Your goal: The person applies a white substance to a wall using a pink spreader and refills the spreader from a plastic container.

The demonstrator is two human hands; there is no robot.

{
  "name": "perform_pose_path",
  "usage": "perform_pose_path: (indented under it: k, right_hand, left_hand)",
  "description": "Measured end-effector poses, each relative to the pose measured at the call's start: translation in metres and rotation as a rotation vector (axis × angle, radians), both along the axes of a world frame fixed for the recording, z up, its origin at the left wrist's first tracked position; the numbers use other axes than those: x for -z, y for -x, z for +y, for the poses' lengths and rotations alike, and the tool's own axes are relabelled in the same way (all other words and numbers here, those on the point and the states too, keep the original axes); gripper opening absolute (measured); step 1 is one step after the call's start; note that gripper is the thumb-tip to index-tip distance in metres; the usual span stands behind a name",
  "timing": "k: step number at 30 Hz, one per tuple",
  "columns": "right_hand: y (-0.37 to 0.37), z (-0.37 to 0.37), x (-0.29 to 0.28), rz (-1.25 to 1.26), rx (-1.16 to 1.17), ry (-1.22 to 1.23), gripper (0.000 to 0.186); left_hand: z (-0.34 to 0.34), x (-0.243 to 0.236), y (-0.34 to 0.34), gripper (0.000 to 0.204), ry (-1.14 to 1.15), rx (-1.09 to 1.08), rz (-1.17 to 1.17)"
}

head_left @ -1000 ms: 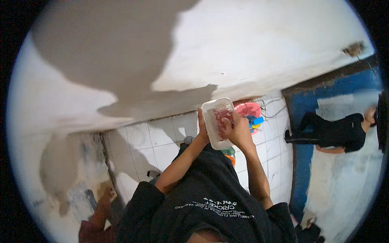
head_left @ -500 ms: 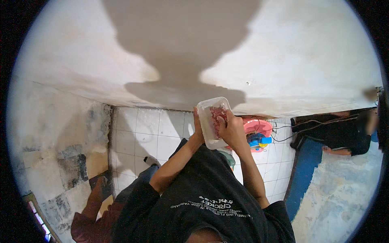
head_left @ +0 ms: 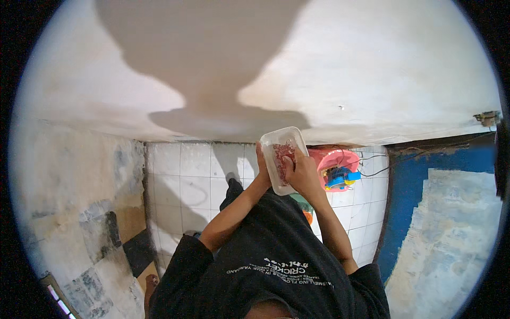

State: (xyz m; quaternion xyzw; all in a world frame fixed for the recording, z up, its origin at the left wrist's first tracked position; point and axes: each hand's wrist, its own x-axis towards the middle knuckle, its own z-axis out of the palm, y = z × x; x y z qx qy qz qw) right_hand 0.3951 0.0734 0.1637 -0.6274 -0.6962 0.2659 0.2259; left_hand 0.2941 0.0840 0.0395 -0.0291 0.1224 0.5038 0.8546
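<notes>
Two hands, left [head_left: 262,169] and right [head_left: 302,175], one clear tray [head_left: 276,143] of red bits, one pink tub [head_left: 340,159], one blue toy [head_left: 340,178], one cable [head_left: 419,153]

- The person wore a dark, near-black T-shirt [head_left: 271,255] of loose cut, its cloth bunched into soft folds across the chest.
- The sleeves were short and wide, and ended above the elbows, so both forearms were bare down to the wrists.
- A block of small white printed lettering [head_left: 281,268] ran across the front of the shirt in several lines; it showed upside down in the head view.
- The left hand [head_left: 261,165] and the right hand [head_left: 304,173] were bare: no gloves, and no rings, watch or bands could be made out on them or on the wrists.
- The shirt's hem and anything worn below it were hidden by the body.
</notes>
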Motion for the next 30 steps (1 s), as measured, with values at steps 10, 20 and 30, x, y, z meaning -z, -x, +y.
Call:
perform_pose_path:
  k: [10,20,30]
  right_hand:
    - [0.061,0.002,-0.016,-0.063,0.054,-0.053,0.02]
    - [0.108,0.014,-0.017,-0.05,0.068,-0.074,0.018]
    - [0.117,0.006,0.005,0.026,0.093,-0.085,0.017]
  left_hand:
    - [0.007,-0.004,0.064,0.099,-0.145,-0.009,-0.201]
    - [0.014,-0.004,0.114,0.1,-0.142,0.027,0.016]
    - [0.02,0.002,0.125,0.098,-0.106,0.045,-0.053]
